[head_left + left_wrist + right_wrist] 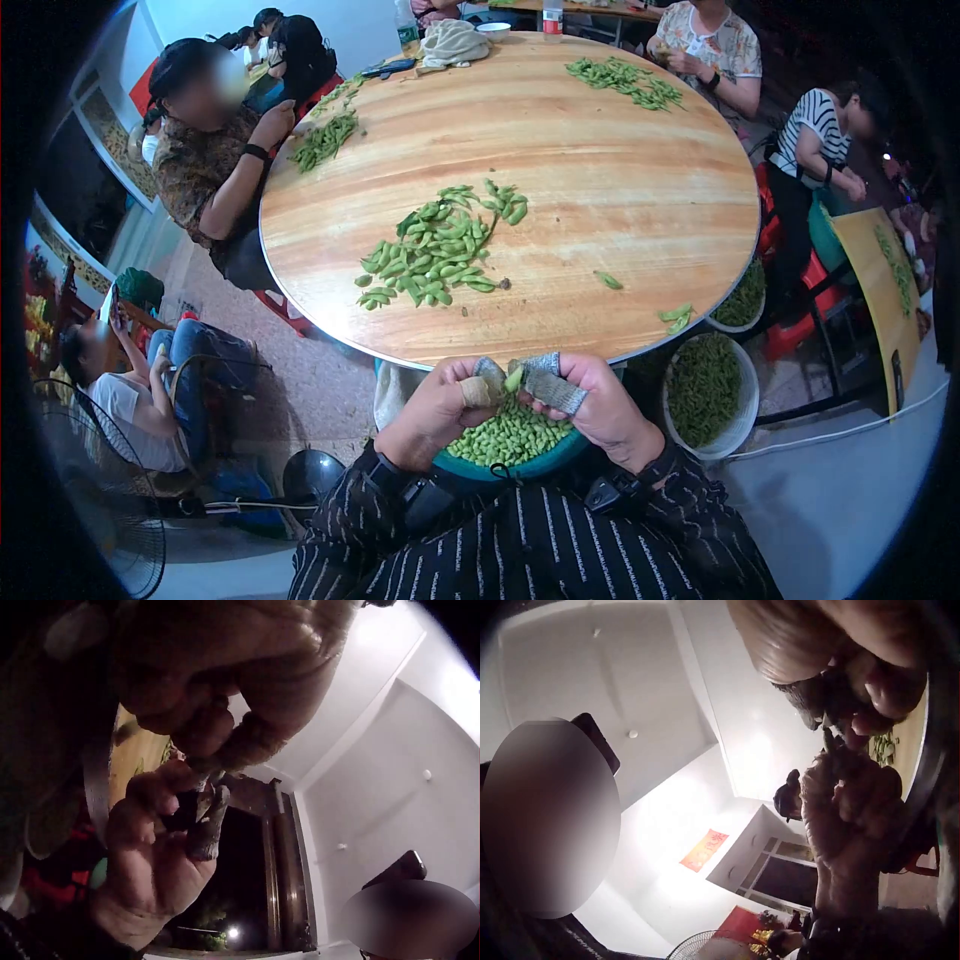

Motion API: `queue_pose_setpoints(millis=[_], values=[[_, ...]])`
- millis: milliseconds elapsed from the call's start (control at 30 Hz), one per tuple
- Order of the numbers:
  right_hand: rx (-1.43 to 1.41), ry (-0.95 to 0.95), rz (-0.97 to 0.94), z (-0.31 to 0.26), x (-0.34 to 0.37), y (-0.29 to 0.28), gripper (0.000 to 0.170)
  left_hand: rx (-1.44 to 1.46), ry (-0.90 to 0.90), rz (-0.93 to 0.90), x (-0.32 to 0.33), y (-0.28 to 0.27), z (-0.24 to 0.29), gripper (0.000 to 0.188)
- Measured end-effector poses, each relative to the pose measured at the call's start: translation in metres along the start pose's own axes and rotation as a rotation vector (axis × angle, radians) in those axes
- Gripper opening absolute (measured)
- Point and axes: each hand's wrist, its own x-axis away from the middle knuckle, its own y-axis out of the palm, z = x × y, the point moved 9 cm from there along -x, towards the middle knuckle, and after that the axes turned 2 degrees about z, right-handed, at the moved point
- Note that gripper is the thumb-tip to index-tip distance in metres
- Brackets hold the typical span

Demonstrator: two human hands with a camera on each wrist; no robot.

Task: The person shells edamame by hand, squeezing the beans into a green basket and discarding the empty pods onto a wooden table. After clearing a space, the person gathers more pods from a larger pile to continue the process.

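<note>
Both hands meet at the near table edge over a teal basin (545, 463) of shelled green beans (495, 440). Between their fingertips is a green soybean pod (514, 380). My left hand (432, 405) pinches the pod from one side, fingers curled and wrapped in tan and grey covers. From the other side my right hand (603, 402) pinches it, with grey knitted covers on thumb and finger. The right wrist view shows the pod's tip (828, 739) between the two hands. Beyond them, a large heap of pods (435, 250) lies on the round wooden table (600, 200).
A few loose pods (677, 318) lie near the right table edge. White buckets of pods (705, 385) stand on the floor at right. Other people sit around, one at the table's left (215, 150). A fan (100, 490) stands at lower left.
</note>
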Motion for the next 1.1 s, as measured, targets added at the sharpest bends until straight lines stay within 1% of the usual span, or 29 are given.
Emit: queue_pose_setpoints(millis=[67, 100, 200, 300, 400, 600, 700, 800, 900, 1000, 1100], values=[[-0.037, -0.026, 0.012, -0.005, 0.003, 0.003, 0.016, -0.041, -0.022, 0.028, 0.002, 0.006, -0.003, 0.007], [-0.056, -0.039, 0.018, -0.007, 0.004, 0.004, 0.015, -0.016, -0.041, -0.012, 0.001, 0.003, -0.007, 0.007], [-0.075, 0.028, 0.011, -0.003, 0.006, 0.002, 0.012, -0.015, -0.059, 0.006, 0.002, 0.001, -0.009, 0.007], [-0.061, -0.001, 0.010, -0.007, 0.007, 0.004, 0.012, 0.009, -0.061, -0.009, 0.003, 0.003, -0.008, 0.006], [-0.004, 0.022, 0.023, -0.001, 0.007, 0.000, 0.013, -0.005, -0.035, -0.009, 0.002, 0.001, -0.009, 0.017], [-0.001, 0.008, 0.046, -0.001, 0.007, 0.001, 0.016, -0.034, -0.023, -0.030, 0.003, 0.009, -0.005, 0.016], [-0.022, 0.021, 0.048, -0.003, 0.009, 0.002, 0.016, -0.038, -0.042, -0.005, 0.004, 0.008, -0.008, 0.016], [0.017, -0.027, 0.055, -0.005, 0.007, 0.002, 0.016, 0.010, -0.073, -0.043, 0.005, 0.012, -0.010, 0.012], [0.016, -0.059, 0.033, -0.002, 0.005, 0.001, 0.016, 0.018, -0.094, -0.047, 0.005, 0.013, -0.014, 0.013], [0.002, -0.056, 0.048, -0.005, 0.008, 0.000, 0.016, 0.041, -0.078, -0.053, 0.004, 0.008, -0.017, 0.013], [0.019, -0.012, 0.012, -0.005, 0.011, 0.000, 0.015, -0.009, -0.047, -0.019, 0.003, 0.008, -0.014, 0.013]])
